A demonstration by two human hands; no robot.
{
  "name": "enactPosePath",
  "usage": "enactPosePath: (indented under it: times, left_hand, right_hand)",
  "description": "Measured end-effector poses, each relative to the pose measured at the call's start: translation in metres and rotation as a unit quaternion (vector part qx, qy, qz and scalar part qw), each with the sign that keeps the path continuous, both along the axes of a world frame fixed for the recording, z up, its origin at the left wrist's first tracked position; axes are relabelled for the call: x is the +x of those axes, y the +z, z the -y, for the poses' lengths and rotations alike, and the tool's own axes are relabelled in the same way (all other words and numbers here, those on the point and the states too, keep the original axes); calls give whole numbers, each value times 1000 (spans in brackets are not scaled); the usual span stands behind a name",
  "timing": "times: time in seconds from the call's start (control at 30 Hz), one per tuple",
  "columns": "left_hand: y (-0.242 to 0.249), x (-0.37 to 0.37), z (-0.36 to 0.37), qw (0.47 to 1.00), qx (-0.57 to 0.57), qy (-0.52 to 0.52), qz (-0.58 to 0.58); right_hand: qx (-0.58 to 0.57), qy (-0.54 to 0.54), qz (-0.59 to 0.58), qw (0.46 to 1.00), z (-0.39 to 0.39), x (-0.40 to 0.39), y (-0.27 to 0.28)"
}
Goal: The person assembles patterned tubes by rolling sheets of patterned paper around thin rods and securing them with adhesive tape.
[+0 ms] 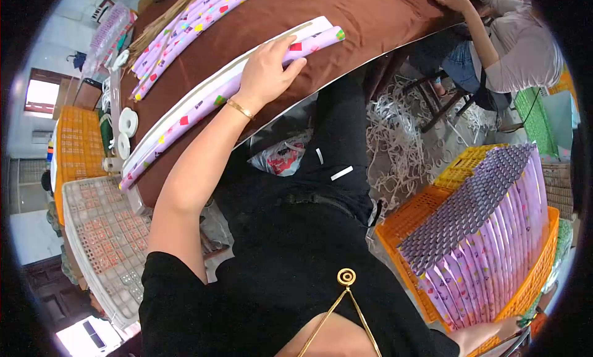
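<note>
On the brown cloth, my left hand (267, 70) lies over a long lilac patterned sheet (207, 107) with a white edge, partly rolled up. The fingers are extended across it and the thumb stands apart. A thin brown stick (301, 28) shows along the white edge near the fingertips. A gold bracelet circles that wrist. At the lower right edge, my right hand (509, 327) is beside an orange crate (548, 239); its fingers are too hidden to make out. The crate holds many lilac patterned rolls (485, 264) with dark grey ends.
More lilac rolls (191, 29) and brown sticks (162, 31) lie at the table's far left. White tape reels (128, 122) sit by its edge. Below is a white basket (102, 233). A co-worker (522, 42) sits at the right; shredded strips (401, 134) litter the floor.
</note>
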State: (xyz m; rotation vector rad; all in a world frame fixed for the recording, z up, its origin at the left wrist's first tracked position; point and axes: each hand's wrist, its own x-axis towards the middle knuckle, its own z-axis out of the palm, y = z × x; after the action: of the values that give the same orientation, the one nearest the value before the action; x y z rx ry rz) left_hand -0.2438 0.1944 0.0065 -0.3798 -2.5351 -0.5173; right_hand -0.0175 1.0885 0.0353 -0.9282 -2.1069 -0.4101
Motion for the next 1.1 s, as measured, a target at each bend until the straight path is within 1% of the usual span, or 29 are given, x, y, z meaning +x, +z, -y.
enactPosePath:
  times: [0.03,0.1,0.13,0.17,0.2,0.23,0.27,0.3,0.33,0.37,0.4,0.43,0.5,0.53,0.57,0.6,0.63,0.67,0.7,0.73,0.77,0.8,0.83,0.87,0.9,0.93,0.97,1.03,1.1]
  left_hand:
    - [-1,-1,2,1000,4,-3,1]
    - [-1,-5,7,996,79,-17,29]
    - [0,-5,8,996,81,-20,31]
    - [5,-5,8,993,103,-21,49]
    - [8,-5,9,990,126,-22,66]
    - [11,-5,10,989,127,-24,68]
    - [14,-6,11,984,155,-31,84]
    - [14,-6,11,977,185,-38,100]
    - [16,-7,13,976,191,-43,100]
    - [18,-8,16,970,207,-60,109]
    - [17,-9,17,965,223,-76,119]
    - [16,-12,18,963,230,-79,116]
    - [15,-19,24,953,250,-134,109]
    - [24,-21,23,947,254,-142,135]
    - [27,-24,22,946,260,-140,132]
    - [28,-30,20,935,276,-180,131]
    - [29,-34,18,922,291,-220,129]
    - [31,-40,18,921,263,-266,113]
    - [32,-43,14,919,268,-267,111]
    - [32,-44,9,848,371,-328,189]
    - [35,-43,7,754,464,-382,263]
    - [43,-38,11,720,469,-372,352]
    - [43,-38,12,718,472,-372,352]
    - [42,-38,14,670,489,-358,428]
    - [43,-37,14,617,502,-342,500]
    - [45,-34,14,642,494,-319,492]
    - [44,-36,16,642,496,-319,490]
    - [39,-39,20,617,518,-314,502]
    - [39,-39,22,615,525,-307,502]
  right_hand:
    - [14,-4,-6,1000,8,9,9]
    - [38,-14,-17,999,35,23,22]
    - [49,-19,-22,998,49,31,28]
    - [60,-23,-27,998,105,24,48]
    - [-196,187,-153,950,173,-19,37]
    - [-235,351,-154,893,237,-54,24]
    - [-379,474,-172,776,276,-92,13]
    - [-453,436,-96,772,313,-125,9]
    - [-599,503,-195,592,387,-161,0]
    - [-705,466,-185,502,436,-186,-2]
    - [-786,459,-213,355,513,-202,23]
    - [-812,489,-185,259,554,-218,28]
    - [-843,508,-115,135,608,-243,34]
    - [-858,490,-98,117,631,-245,44]
    - [-872,472,-81,99,648,-249,53]
    - [-876,475,-54,69,655,-256,54]
    - [-875,477,-49,74,661,-261,56]
    - [-877,473,-44,70,667,-265,60]
    - [-880,468,-39,66,671,-268,62]
    - [-883,466,-37,43,671,-275,61]
    - [-884,464,-35,47,672,-279,62]
    - [-884,461,-44,65,673,-284,66]
    - [-885,455,-54,83,673,-288,69]
    - [-883,454,-67,97,674,-293,70]
    - [-884,453,-64,100,673,-299,69]
    - [-885,453,-65,90,670,-308,67]
    - [-885,453,-65,79,666,-316,65]
    - [-885,455,-54,77,662,-328,63]
    - [-878,465,-62,98,661,-332,64]
